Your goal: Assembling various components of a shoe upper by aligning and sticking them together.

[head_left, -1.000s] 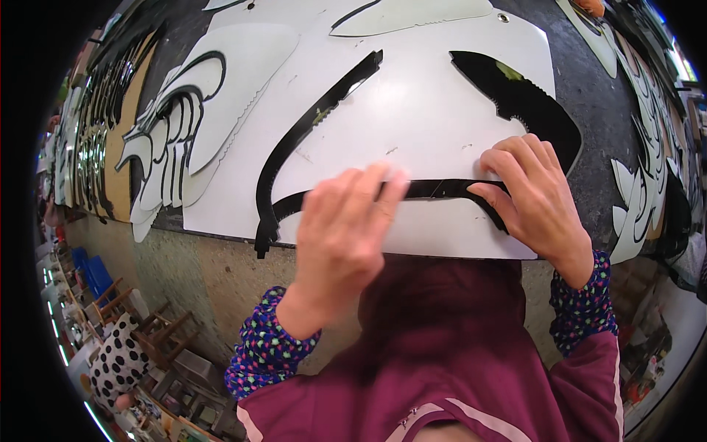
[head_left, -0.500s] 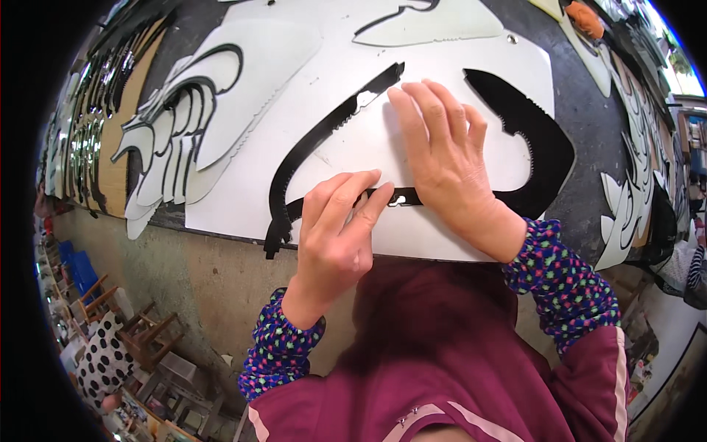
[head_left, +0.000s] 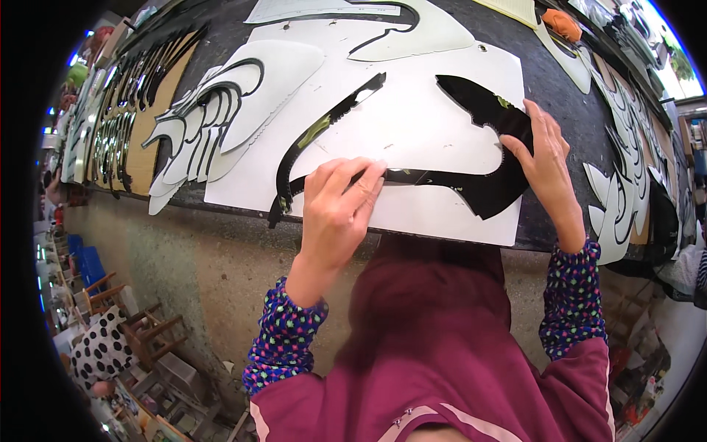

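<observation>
A glossy black cut-out [head_left: 486, 188] with toothed edges lies on a white sheet [head_left: 434, 221]. Its broad blade-like part is at the right; a thin strip runs left from it. A curved black band [head_left: 291, 151] meets the strip at the left. My left hand [head_left: 335, 202] is closed at the strip's left part, fingertips pressed together there, hiding some of it. At the broad part, my right hand [head_left: 549, 158] has its thumb across the black surface and its fingers along the outer edge.
White pattern pieces with black outlines [head_left: 213, 110] overlap at the left; more [head_left: 626, 191] lie at the right. Another white pattern [head_left: 420, 33] is beyond the sheet. Shiny black strips [head_left: 132, 110] lie on cardboard at far left. An orange item [head_left: 562, 26] sits at the back right.
My right hand has moved right, from over the strip to the broad part's outer edge. The broad part has shifted left and turned somewhat. My left hand stays at the strip.
</observation>
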A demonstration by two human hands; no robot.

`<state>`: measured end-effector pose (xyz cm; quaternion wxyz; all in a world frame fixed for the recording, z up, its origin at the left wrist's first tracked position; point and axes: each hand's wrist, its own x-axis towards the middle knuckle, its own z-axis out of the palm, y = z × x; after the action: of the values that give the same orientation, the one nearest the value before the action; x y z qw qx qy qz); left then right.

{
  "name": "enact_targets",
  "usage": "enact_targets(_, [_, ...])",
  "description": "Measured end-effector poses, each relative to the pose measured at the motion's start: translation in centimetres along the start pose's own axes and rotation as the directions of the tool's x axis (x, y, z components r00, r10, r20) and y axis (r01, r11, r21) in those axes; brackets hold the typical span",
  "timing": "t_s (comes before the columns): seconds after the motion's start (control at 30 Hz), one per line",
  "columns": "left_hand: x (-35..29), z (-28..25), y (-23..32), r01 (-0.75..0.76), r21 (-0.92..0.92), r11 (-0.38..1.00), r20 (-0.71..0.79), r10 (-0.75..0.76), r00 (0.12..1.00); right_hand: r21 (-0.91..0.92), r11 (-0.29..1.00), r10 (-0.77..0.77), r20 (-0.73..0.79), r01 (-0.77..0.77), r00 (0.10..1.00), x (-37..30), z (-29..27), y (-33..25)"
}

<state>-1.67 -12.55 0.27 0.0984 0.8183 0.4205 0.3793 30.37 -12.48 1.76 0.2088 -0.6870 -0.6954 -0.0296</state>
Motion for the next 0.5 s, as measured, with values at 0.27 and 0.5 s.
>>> enact_targets(0.27, [2.3,0.5,0.9,0.067,0.014,0.998,0.148,-0.068,0.987,0.306,0.952,-0.019,0.127,-0.021,0.992,2.7,-3.5,1.4])
enact_targets(0.5, [3.0,-1.0,3.0,0.150,-0.080,0.985,0.338,-0.115,0.934,0.553,0.807,0.091,0.234,-0.209,0.968,0.3,-11.6,-1.7])
